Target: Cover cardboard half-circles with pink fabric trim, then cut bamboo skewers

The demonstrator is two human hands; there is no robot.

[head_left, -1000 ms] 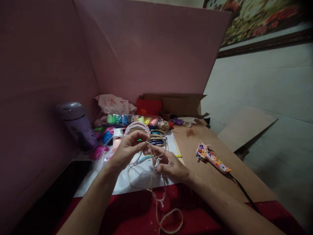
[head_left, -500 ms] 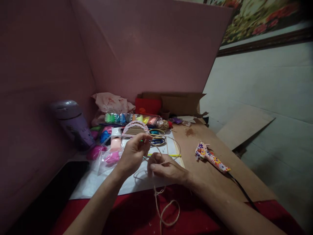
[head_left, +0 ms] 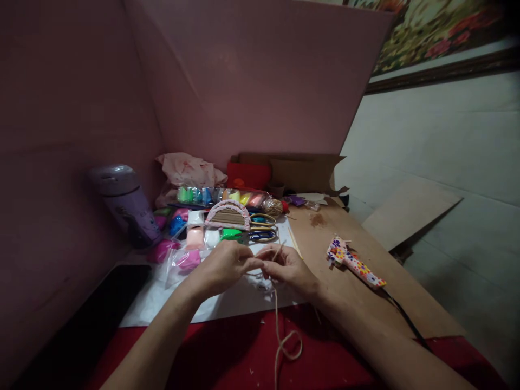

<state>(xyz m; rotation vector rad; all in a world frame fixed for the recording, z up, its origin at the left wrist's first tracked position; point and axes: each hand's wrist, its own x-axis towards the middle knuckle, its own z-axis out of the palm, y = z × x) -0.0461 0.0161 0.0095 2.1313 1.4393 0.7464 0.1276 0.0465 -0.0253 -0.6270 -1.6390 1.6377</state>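
Observation:
A thin tan twine (head_left: pixel 277 319) runs between my fingers and hangs down over the red cloth, where it makes a loose loop. My left hand (head_left: pixel 229 264) is closed in a pinch on the twine, its fingertips meeting those of the other hand. Thumb and fingers of my right hand (head_left: pixel 286 268) pinch the twine as well, and a short end sticks up above them. Just beyond the hands lie scissors (head_left: pixel 263 234) and a half-round cardboard piece (head_left: pixel 228 218) with a pink patterned rim. Part of the twine is hidden by my fingers.
A flower-patterned glue gun (head_left: pixel 355 262) with a black cord lies on the brown board (head_left: pixel 406 309) at right. Clay packets (head_left: pixel 195 237) spread over white paper (head_left: pixel 146 303). A purple tumbler (head_left: pixel 129 208) stands left, behind a dark flat object (head_left: pixel 117 292). A twine ball (head_left: pixel 273 206) sits at the back.
My left hand has come down and my right hand has risen slightly, so their fingertips meet. The wide twine loop between them has shrunk. The view has shifted slightly.

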